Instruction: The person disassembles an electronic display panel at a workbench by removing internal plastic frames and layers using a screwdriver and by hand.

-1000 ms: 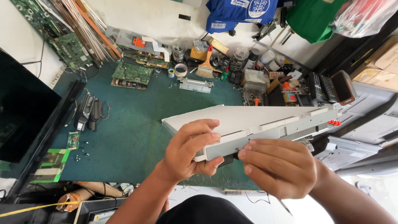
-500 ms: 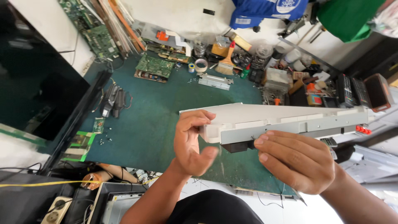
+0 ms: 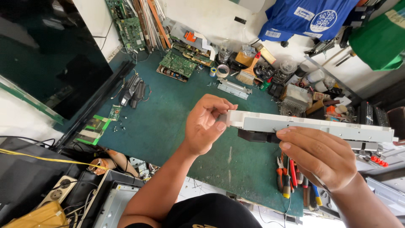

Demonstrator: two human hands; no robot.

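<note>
Holding a long flat white-and-grey plastic device panel point(image 3: 312, 126) edge-on above the green work mat point(image 3: 168, 114), long axis running left-right, far end pointing right. Left hand point(image 3: 206, 124) fingers pinch its left end; right hand point(image 3: 320, 156) fingers close under the middle, fingertips touching its edge.

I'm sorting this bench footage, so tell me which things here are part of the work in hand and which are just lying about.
In hand:
left hand, pinching the panel's end
right hand, under its edge
long grey-white panel, held above the bench

Lying about:
circuit boards
brush
tape roll
pliers and screwdrivers
dark flat screen
green mat
</note>
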